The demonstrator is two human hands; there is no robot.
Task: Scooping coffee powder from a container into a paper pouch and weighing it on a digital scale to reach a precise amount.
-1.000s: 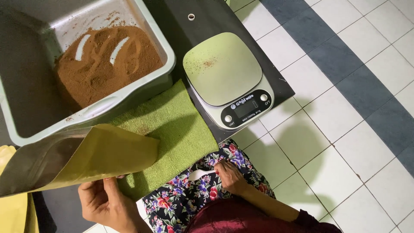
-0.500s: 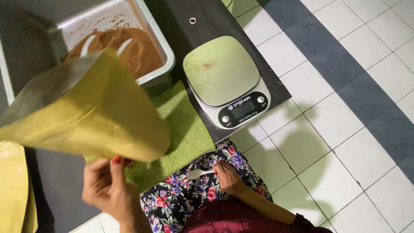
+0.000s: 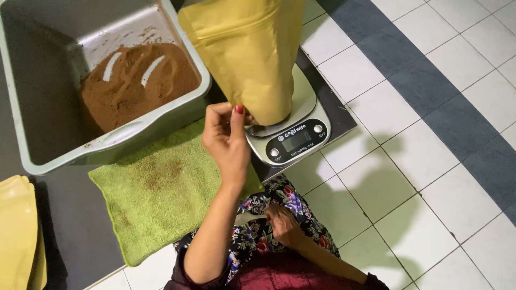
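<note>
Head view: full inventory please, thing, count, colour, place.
Yellow stand-up pouch: 1, mustard yellow, upright with its base on the scale, held at the lower edge.
Digital kitchen scale: 1, silver with dark display, on a black mat.
Grey plastic tub: 1, grey-green, upper left.
Brown powder: 1 heap, reddish brown, inside the tub.
Green towel: 1, green, powder-stained, below the tub.
Spare yellow pouches: stack, count unclear, far left edge.
Tiled floor: white with grey-blue tiles, right.
Left hand: pinches the pouch.
Right hand: rests on the floral-clothed lap.

Left hand (image 3: 228, 134) pinching, right hand (image 3: 282, 225) resting
</note>
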